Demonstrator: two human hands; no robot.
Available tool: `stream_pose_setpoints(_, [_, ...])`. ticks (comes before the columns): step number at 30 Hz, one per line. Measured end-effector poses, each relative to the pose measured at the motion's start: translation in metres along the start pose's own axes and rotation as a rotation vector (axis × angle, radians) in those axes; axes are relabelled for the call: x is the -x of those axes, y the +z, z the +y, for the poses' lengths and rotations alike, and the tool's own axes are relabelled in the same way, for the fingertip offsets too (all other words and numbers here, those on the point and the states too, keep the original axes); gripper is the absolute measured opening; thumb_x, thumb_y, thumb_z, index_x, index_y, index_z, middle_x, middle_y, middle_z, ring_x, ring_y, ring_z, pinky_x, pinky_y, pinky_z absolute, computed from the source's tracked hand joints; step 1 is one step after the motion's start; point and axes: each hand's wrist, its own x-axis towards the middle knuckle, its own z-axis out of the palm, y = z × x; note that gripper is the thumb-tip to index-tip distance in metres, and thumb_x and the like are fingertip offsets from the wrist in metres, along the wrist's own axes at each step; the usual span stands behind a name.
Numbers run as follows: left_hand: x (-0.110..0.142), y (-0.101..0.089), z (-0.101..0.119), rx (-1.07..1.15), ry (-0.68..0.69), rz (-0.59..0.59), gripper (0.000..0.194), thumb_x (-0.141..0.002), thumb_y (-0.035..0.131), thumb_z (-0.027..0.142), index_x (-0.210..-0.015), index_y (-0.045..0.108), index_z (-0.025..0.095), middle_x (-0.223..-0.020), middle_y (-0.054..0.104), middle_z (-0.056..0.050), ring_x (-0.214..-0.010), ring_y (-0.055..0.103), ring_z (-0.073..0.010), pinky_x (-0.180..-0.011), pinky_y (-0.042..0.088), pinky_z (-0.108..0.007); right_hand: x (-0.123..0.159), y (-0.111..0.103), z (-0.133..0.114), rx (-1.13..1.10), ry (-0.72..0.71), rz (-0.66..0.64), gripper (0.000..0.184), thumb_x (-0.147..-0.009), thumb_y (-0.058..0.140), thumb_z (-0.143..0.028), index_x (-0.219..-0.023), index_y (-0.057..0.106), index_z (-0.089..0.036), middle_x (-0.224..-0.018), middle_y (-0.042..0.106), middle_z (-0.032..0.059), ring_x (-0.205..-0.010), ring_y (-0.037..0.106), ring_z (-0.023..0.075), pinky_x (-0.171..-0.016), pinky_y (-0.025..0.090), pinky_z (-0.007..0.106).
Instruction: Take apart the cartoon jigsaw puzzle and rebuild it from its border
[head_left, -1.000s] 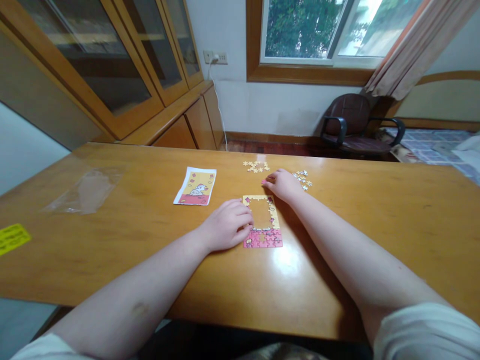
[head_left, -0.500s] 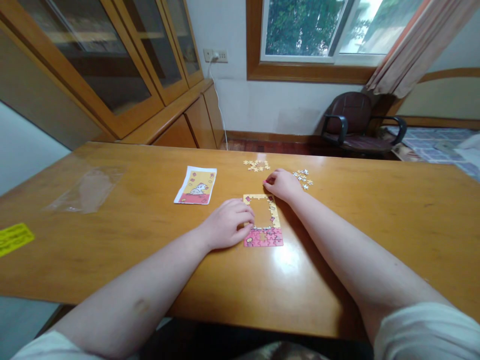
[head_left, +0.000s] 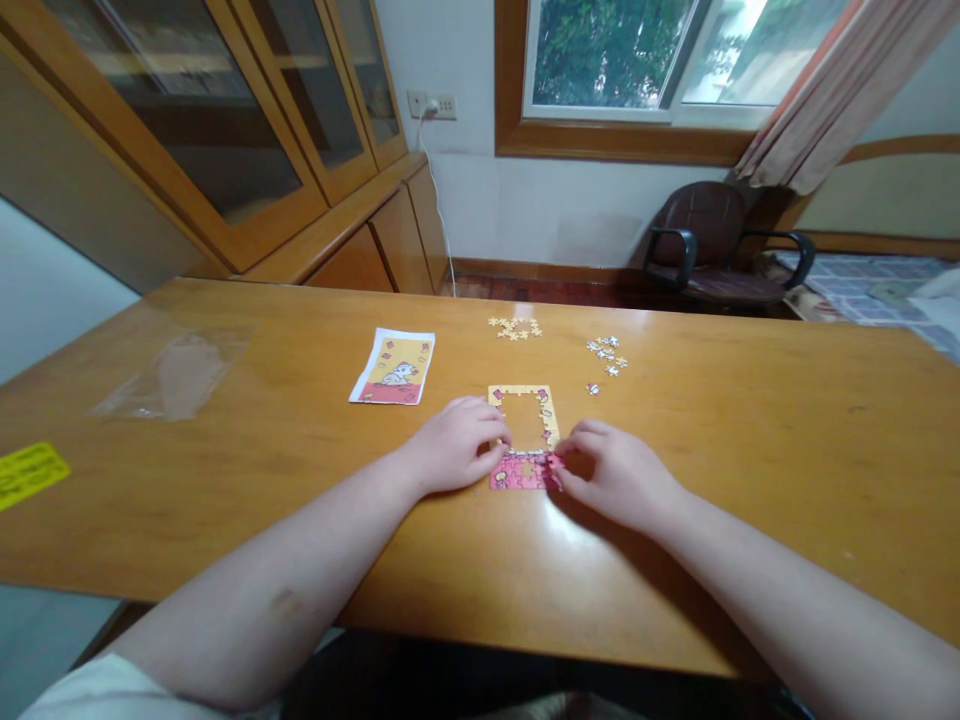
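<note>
A partly assembled jigsaw puzzle (head_left: 556, 425) lies on the table, with a yellow border round an open middle and a pink lower band with a small gap. My left hand (head_left: 459, 446) rests at its left edge, fingers bent and thumb apart, with fingertips on the border. At the right end of the pink band is my right hand (head_left: 626, 474), its thumb and fingers pinching a small pink puzzle piece, mostly hidden. Yellow loose pieces (head_left: 516, 328) lie behind the puzzle. White-patterned loose pieces (head_left: 607, 350) are to the right, and a single piece (head_left: 593, 389) sits nearer.
A picture card (head_left: 397, 370) of a white animal on yellow and pink lies left of the puzzle. Further left are a clear plastic bag (head_left: 176, 375) and a yellow label (head_left: 31, 474) on the table. A chair (head_left: 697, 240) stands beyond the far edge.
My right hand has come back from near the loose pieces to the puzzle's right edge, carrying a small pink piece. A single piece now shows where that arm was. My left hand has stayed put.
</note>
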Motion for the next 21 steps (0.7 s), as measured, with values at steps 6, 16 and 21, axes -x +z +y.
stream_pose_setpoints(6, [0.001, 0.0, 0.0, -0.035, -0.001, -0.088, 0.014, -0.084, 0.057, 0.025, -0.088, 0.07, 0.021, -0.084, 0.066, -0.003, -0.084, 0.058, -0.0194, -0.08, 0.043, -0.035, 0.006, 0.016, 0.0, 0.063, -0.042, -0.034, 0.021, -0.087, 0.058, -0.036, -0.089, 0.072, -0.021, -0.084, 0.065, 0.0039, -0.072, 0.061, 0.0158, -0.065, 0.045, 0.028])
stream_pose_setpoints(16, [0.002, 0.002, 0.002, -0.033, 0.014, -0.13, 0.015, -0.083, 0.063, 0.031, -0.092, 0.071, 0.023, -0.089, 0.066, -0.003, -0.089, 0.058, -0.02, -0.084, 0.042, -0.036, 0.012, 0.006, 0.004, 0.208, -0.235, -0.077, 0.032, -0.095, 0.045, -0.038, -0.097, 0.073, -0.022, -0.085, 0.065, 0.0063, -0.072, 0.059, 0.0155, -0.065, 0.041, 0.028])
stream_pose_setpoints(21, [0.002, 0.002, 0.003, -0.041, 0.008, -0.139, 0.017, -0.082, 0.065, 0.034, -0.093, 0.07, 0.022, -0.09, 0.067, -0.003, -0.09, 0.058, -0.0207, -0.085, 0.042, -0.037, 0.014, 0.0, -0.002, 0.304, -0.292, -0.169, 0.034, -0.095, 0.044, -0.041, -0.098, 0.073, -0.023, -0.081, 0.064, 0.0062, -0.065, 0.055, 0.0146, -0.061, 0.035, 0.029])
